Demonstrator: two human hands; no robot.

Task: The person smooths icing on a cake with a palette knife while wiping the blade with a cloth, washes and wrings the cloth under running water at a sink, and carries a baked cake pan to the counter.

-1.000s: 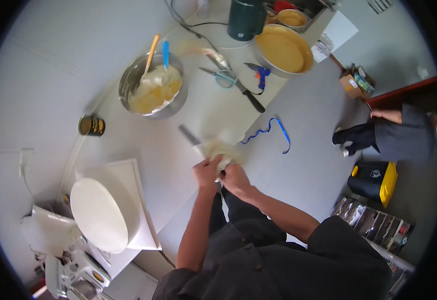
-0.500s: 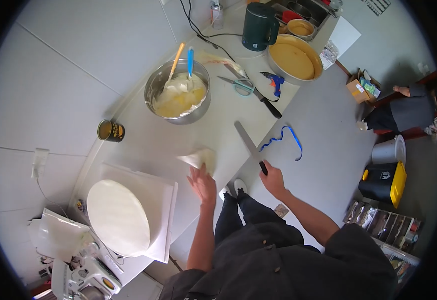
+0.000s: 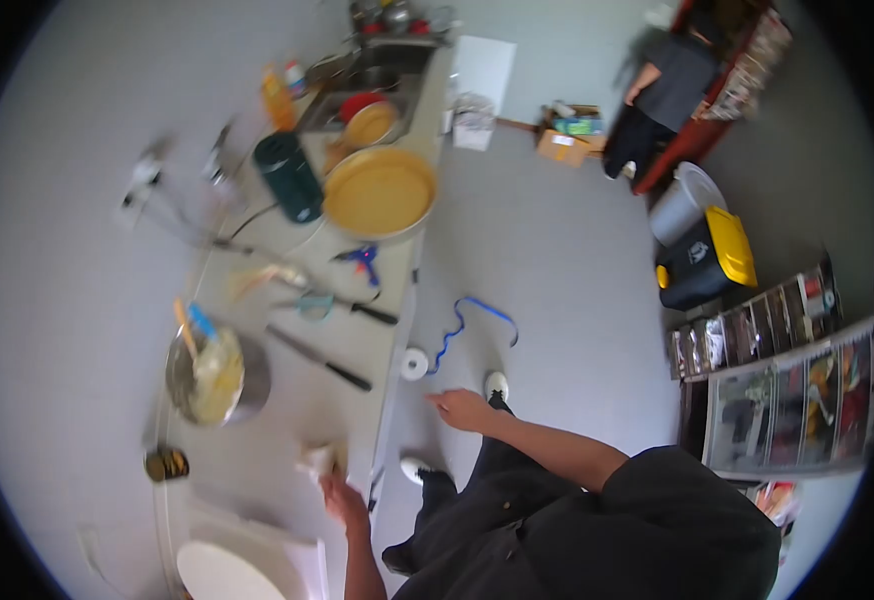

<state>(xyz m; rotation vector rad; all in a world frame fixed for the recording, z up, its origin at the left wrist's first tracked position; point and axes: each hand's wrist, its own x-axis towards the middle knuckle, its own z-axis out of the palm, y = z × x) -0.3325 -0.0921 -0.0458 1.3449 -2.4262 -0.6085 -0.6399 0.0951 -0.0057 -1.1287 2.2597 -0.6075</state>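
My left hand (image 3: pixel 342 502) is at the table's front edge, its fingers closed on a crumpled white cloth (image 3: pixel 317 460); blur softens the grip. My right hand (image 3: pixel 464 410) is over the floor beyond the edge, holding nothing, a finger stretched toward the table. A long black-handled knife (image 3: pixel 319 358) lies flat on the table. Left of it stands a steel mixing bowl (image 3: pixel 247 385) of pale cream, with an orange-handled spatula (image 3: pixel 186 325) and a blue-handled one (image 3: pixel 203 320). At the bottom, a round white board or cake top (image 3: pixel 227 572) is partly cut off.
Scissors (image 3: pixel 315 306), a second knife (image 3: pixel 375 313) and a blue glue gun (image 3: pixel 362 262) lie farther along the table (image 3: pixel 287 420). Beyond are a round cake pan (image 3: pixel 380 195), a dark green kettle (image 3: pixel 290 178) and a sink. Blue ribbon (image 3: pixel 472 305) trails on the floor. A person stands far back.
The view has swung toward the sink side. My right hand has let go of the knife, which now lies on the table. My left fingers have closed on the cloth.
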